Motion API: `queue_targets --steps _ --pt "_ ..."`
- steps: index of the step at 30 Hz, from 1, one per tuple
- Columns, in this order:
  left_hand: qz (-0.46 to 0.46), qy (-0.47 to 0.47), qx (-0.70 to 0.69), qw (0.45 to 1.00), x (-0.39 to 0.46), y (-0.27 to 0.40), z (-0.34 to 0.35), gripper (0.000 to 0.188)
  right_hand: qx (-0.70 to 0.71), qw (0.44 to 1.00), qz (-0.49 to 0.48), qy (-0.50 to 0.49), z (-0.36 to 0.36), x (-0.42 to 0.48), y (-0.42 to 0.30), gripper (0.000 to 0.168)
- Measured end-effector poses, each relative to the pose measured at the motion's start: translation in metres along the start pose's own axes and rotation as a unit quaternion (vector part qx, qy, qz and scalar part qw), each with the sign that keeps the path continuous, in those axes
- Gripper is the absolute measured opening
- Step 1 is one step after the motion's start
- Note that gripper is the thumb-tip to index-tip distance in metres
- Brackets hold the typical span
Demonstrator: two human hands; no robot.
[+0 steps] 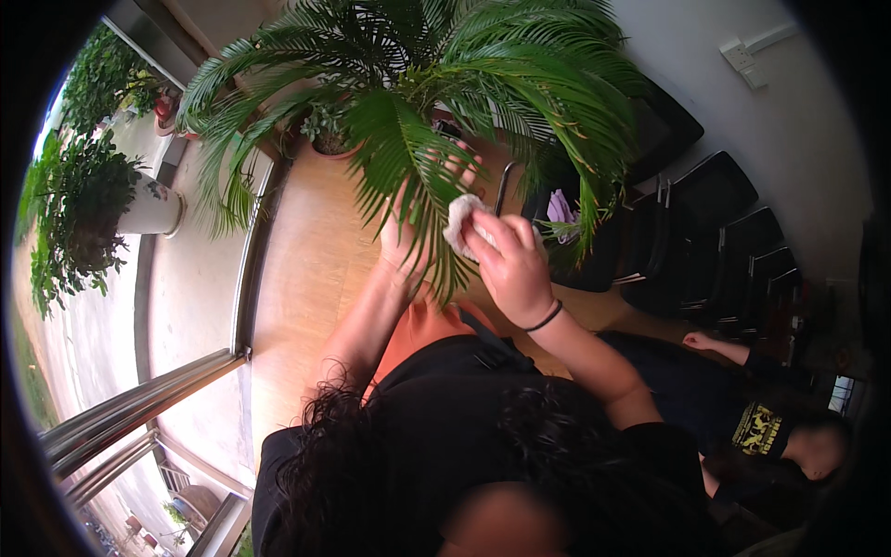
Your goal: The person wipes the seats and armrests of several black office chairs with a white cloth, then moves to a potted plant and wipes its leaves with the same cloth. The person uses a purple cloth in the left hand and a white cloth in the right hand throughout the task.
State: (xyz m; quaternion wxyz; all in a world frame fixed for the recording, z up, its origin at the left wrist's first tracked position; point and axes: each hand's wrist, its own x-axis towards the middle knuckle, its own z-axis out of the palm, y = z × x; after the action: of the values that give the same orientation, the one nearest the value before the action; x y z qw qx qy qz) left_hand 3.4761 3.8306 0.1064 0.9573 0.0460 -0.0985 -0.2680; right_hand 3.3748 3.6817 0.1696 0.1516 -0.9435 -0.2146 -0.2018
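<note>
A large potted sago palm spreads its green fronds (411, 139) across the top of the view; its own pot is hidden. My right hand (511, 261) grips a pale, bunched cloth (465, 221), which touches or nearly touches the edge of a hanging frond. Behind that same frond is my left hand (404, 230), partly covered by the leaflets, with its fingers reaching up. Whether its fingers hold the frond cannot be told. A dark band circles my right wrist.
Black chairs (710, 195) line the wall at right, with a lilac cloth (561, 209) on one. Another person (696, 390) is at lower right. A small potted plant (333, 143) stands behind the fronds. A metal-framed glass door or window (150, 411) is at left.
</note>
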Motion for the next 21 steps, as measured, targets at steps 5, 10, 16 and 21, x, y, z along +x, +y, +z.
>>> queue_targets --steps 5,10,16,21 --pt "-0.005 0.046 0.021 0.999 0.034 -0.010 0.031 0.065 0.112 0.989 0.034 -0.092 0.031 -0.079 0.043 0.030" --pt "-0.067 0.195 0.109 0.972 -0.018 -0.013 -0.036 0.060 0.173 0.967 0.185 -0.038 -0.016 -0.099 0.094 0.038" --pt "-0.122 0.428 0.165 0.880 -0.136 0.019 -0.198 0.037 0.251 0.957 0.140 -0.044 -0.060 -0.069 0.094 0.043" --pt "-0.007 0.599 0.314 0.737 -0.176 0.079 -0.169 0.038 0.290 0.950 0.100 -0.065 -0.034 -0.061 0.085 0.043"
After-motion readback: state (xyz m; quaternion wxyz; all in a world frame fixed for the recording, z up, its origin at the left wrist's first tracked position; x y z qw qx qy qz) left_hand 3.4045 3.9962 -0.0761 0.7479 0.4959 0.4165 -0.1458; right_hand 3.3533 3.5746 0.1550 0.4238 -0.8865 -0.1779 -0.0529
